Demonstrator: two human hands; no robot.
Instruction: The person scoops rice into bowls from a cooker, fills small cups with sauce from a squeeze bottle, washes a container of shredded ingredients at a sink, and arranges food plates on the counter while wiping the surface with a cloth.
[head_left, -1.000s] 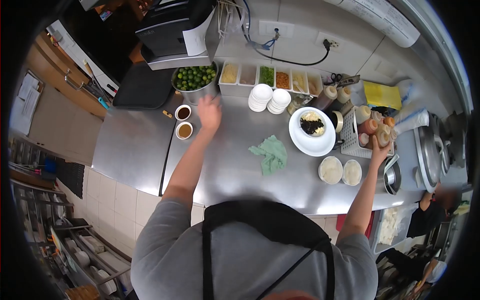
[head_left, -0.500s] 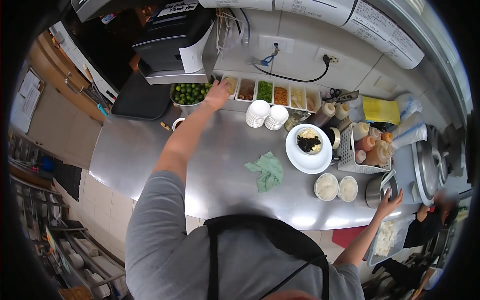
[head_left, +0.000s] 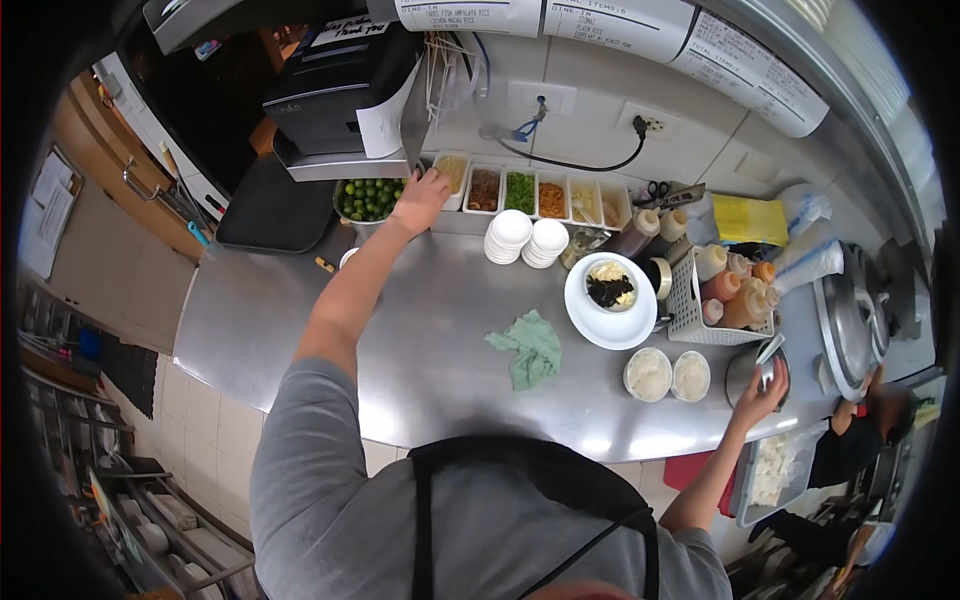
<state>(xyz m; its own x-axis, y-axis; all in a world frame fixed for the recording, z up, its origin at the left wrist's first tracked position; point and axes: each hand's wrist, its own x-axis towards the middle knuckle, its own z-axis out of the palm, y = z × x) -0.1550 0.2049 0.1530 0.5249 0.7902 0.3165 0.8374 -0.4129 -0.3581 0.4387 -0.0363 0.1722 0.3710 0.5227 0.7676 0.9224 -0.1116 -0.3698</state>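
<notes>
My left hand [head_left: 422, 200] reaches to the back of the counter, fingers apart and bent slightly downward. It is between a metal bowl of small green citrus fruits [head_left: 368, 200] and the leftmost white tub of pale topping [head_left: 452, 172]; I see nothing held in it. On the right, my right hand [head_left: 762, 396] is against a metal pot [head_left: 742, 372], its fingers stretched along the near side. A pale utensil handle [head_left: 771, 347] sticks out of the pot. Two white cups of rice [head_left: 648, 374] stand to the left of that hand.
A white plate [head_left: 590, 325] carries a bowl with dark strips and yellow pieces. Nearby are stacked white dishes [head_left: 511, 230], a green cloth [head_left: 530, 350] and a basket [head_left: 690, 318] of sauce bottles. Another person [head_left: 865, 430] is at the far right.
My left hand has shifted slightly left, away from the pale topping tub toward the citrus bowl. My right hand has moved inward against the pot. The view has shifted a little.
</notes>
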